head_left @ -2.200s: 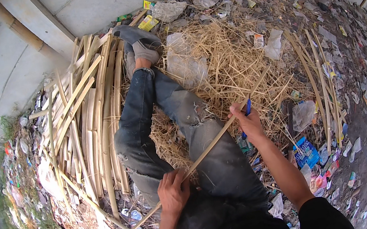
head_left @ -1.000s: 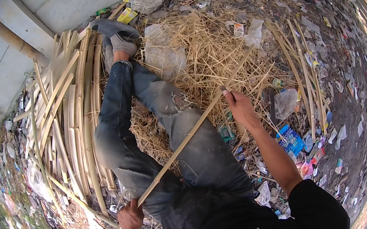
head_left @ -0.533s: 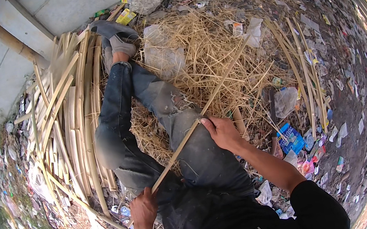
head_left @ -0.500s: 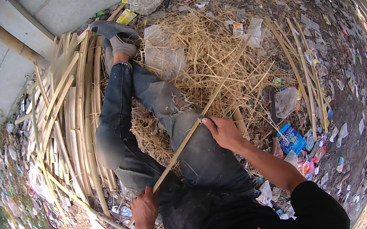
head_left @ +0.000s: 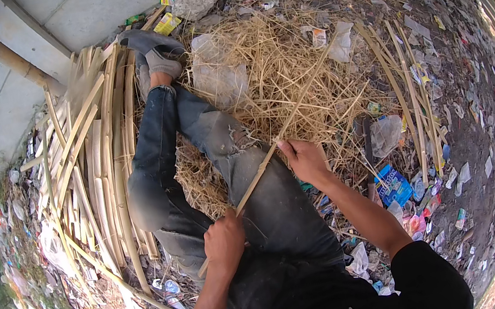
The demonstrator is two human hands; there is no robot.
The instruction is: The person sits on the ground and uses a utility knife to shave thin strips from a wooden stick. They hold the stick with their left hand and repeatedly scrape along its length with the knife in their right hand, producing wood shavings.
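Observation:
A long, narrow bamboo strip [head_left: 256,181] lies diagonally over my thigh, from near my waist up toward the straw-like shavings. My left hand [head_left: 224,240] is closed around its lower part, and a short end sticks out below the fist. Farther up, my right hand [head_left: 306,161] is closed at the strip beside my knee, thumb on top. Its other fingers are mostly hidden, so anything else inside it cannot be made out. A pale raised node shows on the strip between the two hands.
Split bamboo lengths [head_left: 107,171] are stacked left of my legs. A heap of thin shavings [head_left: 282,50] spreads beyond my knees. Several strips [head_left: 411,94] lie at the right. Litter covers the ground, including a blue packet [head_left: 393,185]. A concrete wall [head_left: 99,12] stands behind.
My left hand has moved up and to the right, closer to my right hand. My right hand has shifted slightly up and right, and the strip's node now shows clear of its thumb.

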